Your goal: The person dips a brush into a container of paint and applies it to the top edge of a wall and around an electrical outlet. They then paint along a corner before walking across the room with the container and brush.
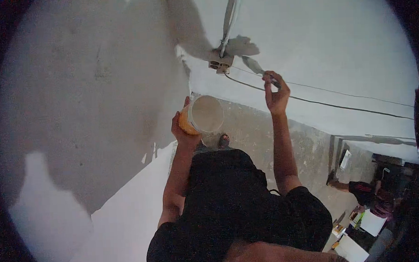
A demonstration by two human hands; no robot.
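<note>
My left hand (184,132) is wrapped round the side of an orange-yellow tub (187,120) with a pale rim, its round mouth facing up toward me. What lies inside it looks dull beige and is hard to make out. My right hand (277,92) is raised near the wall, fingers closed on the dark handle of a paintbrush (252,65). The brush's pale, tapered head points up and left, close to a socket box (221,61). Around that box the wall shows a bare grey patch (242,46).
White paint covers much of the wall (317,39); the wall at left (78,80) is largely grey. A cable (338,105) runs right from the socket box. Another person (364,192) is at lower right, beside white boards (352,250) and tools on the concrete floor (260,122).
</note>
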